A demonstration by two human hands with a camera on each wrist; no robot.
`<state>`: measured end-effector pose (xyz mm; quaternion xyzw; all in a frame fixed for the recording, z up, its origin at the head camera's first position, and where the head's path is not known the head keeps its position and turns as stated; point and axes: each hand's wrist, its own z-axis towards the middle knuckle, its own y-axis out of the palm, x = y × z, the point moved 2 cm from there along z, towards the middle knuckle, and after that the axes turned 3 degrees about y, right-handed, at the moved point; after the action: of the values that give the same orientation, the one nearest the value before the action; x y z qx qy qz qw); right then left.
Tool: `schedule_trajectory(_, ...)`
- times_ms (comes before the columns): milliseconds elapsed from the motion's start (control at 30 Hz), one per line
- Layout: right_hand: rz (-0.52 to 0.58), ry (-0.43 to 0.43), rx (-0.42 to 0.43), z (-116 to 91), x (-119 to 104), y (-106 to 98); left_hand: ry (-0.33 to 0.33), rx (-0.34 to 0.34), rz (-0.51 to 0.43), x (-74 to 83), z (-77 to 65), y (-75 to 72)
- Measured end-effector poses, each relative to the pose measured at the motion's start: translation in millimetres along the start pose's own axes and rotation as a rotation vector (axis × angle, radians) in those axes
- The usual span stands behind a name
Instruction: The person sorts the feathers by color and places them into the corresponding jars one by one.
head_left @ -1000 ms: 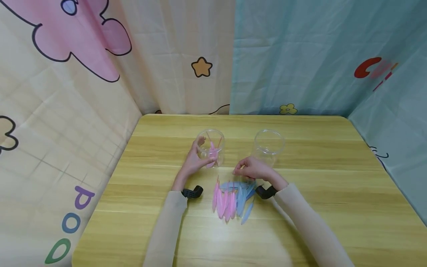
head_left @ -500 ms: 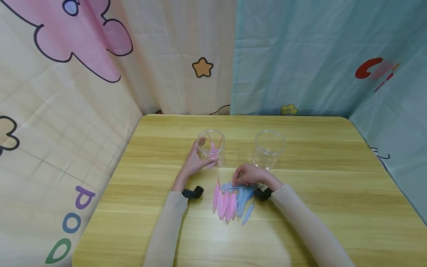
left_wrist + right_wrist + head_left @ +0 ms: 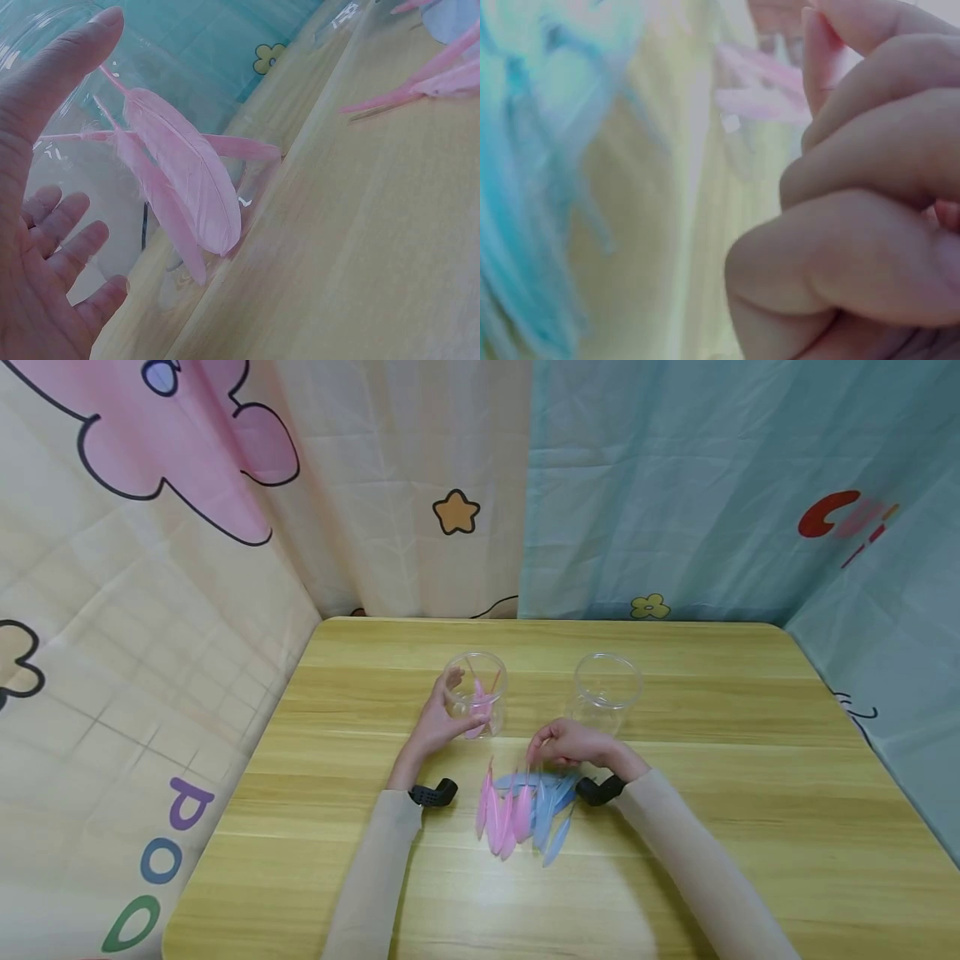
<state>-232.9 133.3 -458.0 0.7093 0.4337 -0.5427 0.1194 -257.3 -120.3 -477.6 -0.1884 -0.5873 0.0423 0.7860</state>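
Note:
My left hand (image 3: 437,718) holds a clear plastic cup (image 3: 498,703), thumb on the near side and fingers around the far side. Inside stand a few pink feathers (image 3: 184,169), quills up, in the left wrist view. My right hand (image 3: 572,745) pinches the quill of a pink feather (image 3: 523,817) between thumb and forefinger, its vane hanging down over the pile. More pink feathers (image 3: 495,827) lie side by side to its left. Blue feathers (image 3: 557,839) lie to the right, partly beneath the right hand.
A second clear cup (image 3: 606,702) stands behind the right hand, with no feathers seen in it. The wooden table (image 3: 360,693) meets printed curtains (image 3: 630,485) at the back and sides. Black wrist cameras sit on both forearms.
My right hand moved down to the pink feathers, took one by its quill and lifted it slightly away from the person. The left hand and cup stayed still.

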Motion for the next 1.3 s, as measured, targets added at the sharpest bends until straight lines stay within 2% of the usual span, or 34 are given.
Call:
schedule_trajectory(133, 0.067, -0.047, 0.016, -6.5, -9.7, -5.7, 0.015, -0.004, 0.001, -2.3, 1.4, 0.7)
schedule_trajectory(233, 0.133, -0.114, 0.078, -12.3, -24.3, -10.1, 0.025, 0.003, -0.006, -8.7, 3.1, 1.9)
schedule_trajectory(333, 0.215, -0.17, 0.203, -17.7, -43.0, -16.8, 0.027, 0.008, -0.012, -8.6, 2.9, 1.8)
schedule_trajectory(467, 0.327, -0.209, 0.446, -21.1, -69.1, -26.7, 0.026, 0.007, -0.007, -8.3, 2.3, 0.9)
schedule_trajectory(567, 0.352, -0.227, 0.599, -19.4, -84.7, -30.9, 0.017, 0.004, 0.0, -8.4, 1.6, 0.5)
schedule_trajectory(700, 0.316, -0.24, 0.679, -8.4, -94.1, -28.9, 0.006, 0.0, 0.001, -8.7, 1.0, 0.9)
schedule_trajectory(900, 0.221, -0.213, 0.667, 7.3, -87.1, -19.6, 0.008, 0.002, -0.004, -8.5, 0.9, 2.6)
schedule_trajectory(1067, 0.164, -0.164, 0.625, 6.3, -71.6, -15.0, 0.021, 0.004, -0.006, -7.9, 1.6, 3.0)
schedule_trajectory(1167, 0.093, -0.089, 0.552, 3.6, -60.1, -12.4, 0.022, 0.007, -0.005, -7.5, 2.1, 2.1)
schedule_trajectory(1300, -0.027, -0.009, 0.369, 2.6, -43.2, -6.3, 0.029, 0.006, -0.005, -7.1, 2.0, 0.9)
